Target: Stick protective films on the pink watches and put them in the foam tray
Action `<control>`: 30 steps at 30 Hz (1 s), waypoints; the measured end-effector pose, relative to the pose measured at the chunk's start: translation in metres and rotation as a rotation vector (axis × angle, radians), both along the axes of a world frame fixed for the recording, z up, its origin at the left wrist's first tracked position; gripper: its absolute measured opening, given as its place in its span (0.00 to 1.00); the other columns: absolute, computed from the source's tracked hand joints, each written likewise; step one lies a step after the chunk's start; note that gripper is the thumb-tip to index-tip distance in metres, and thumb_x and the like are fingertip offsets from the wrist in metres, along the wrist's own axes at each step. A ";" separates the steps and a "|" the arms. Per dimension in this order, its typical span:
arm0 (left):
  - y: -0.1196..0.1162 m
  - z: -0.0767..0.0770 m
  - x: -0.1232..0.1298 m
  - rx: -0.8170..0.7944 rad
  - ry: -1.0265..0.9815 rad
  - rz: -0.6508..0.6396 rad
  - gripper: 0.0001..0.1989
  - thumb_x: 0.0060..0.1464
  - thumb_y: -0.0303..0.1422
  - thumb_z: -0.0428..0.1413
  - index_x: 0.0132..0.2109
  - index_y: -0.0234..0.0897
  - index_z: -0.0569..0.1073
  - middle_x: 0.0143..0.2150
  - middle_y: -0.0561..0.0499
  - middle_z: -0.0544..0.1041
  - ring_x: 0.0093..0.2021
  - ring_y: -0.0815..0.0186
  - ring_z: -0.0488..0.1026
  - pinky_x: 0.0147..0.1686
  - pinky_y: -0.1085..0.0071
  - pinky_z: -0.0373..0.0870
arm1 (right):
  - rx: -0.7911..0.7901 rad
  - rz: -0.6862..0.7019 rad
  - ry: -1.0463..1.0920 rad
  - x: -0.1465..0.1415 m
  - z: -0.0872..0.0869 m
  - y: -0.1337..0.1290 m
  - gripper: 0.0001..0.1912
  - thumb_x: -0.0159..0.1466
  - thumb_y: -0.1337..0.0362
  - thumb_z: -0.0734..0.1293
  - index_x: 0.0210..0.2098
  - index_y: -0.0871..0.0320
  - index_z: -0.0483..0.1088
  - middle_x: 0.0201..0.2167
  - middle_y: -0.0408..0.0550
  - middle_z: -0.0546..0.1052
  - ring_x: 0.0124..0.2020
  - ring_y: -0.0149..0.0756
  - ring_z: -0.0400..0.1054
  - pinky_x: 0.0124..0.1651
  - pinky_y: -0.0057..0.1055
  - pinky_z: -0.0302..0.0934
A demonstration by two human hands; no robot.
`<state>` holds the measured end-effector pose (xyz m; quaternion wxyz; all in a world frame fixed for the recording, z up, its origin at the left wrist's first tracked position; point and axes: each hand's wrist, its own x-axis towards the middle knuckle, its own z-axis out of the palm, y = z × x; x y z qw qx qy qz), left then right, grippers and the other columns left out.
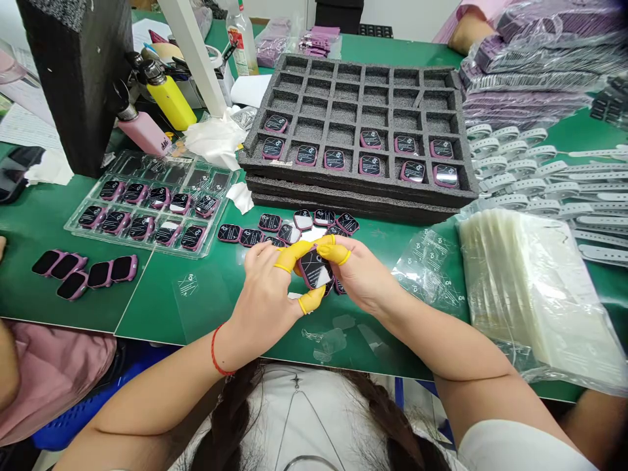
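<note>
White shirt [299, 432] below fingers [289, 256]; left hand [267, 288], right hand [366, 271] grasping watch [313, 265]; beyond: foam tray [353, 183] part-filled, loose watches [269, 222] outside.

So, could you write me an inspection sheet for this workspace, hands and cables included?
Surface: green table, seam visible at left.
Handled things: purple-rimmed watch between both hands; similar watches lie just beyond, others sit in the foam tray and clear tray.
Clutter: crumpled tissue, clear film scraps.
Hands: left hand and right hand both grip the watch, wearing yellow finger covers.
Cables: nothing seen.
Surroundings: yellow bottle, pink bottle, pale straps, another person's arm.
</note>
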<state>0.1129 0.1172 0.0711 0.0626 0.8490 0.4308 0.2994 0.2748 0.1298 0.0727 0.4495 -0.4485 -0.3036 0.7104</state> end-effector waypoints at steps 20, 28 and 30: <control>-0.004 0.003 0.002 0.015 -0.031 -0.001 0.20 0.56 0.35 0.59 0.54 0.37 0.66 0.37 0.50 0.77 0.40 0.59 0.70 0.54 0.55 0.63 | 0.000 -0.002 0.000 0.001 0.002 -0.003 0.11 0.51 0.56 0.74 0.27 0.57 0.75 0.25 0.42 0.76 0.29 0.31 0.68 0.40 0.31 0.62; -0.003 0.016 -0.003 -0.188 -0.082 -0.015 0.23 0.53 0.36 0.61 0.55 0.39 0.66 0.43 0.49 0.76 0.45 0.59 0.70 0.49 0.60 0.68 | 0.016 0.054 -0.070 0.008 0.015 -0.001 0.16 0.53 0.51 0.73 0.25 0.59 0.74 0.25 0.42 0.74 0.30 0.29 0.65 0.40 0.29 0.60; -0.004 0.018 -0.004 -0.211 -0.077 -0.014 0.23 0.53 0.35 0.62 0.55 0.39 0.65 0.42 0.50 0.76 0.45 0.60 0.70 0.49 0.60 0.68 | 0.018 0.094 -0.082 0.008 0.018 -0.002 0.16 0.50 0.53 0.75 0.27 0.59 0.74 0.26 0.42 0.75 0.31 0.30 0.67 0.40 0.29 0.61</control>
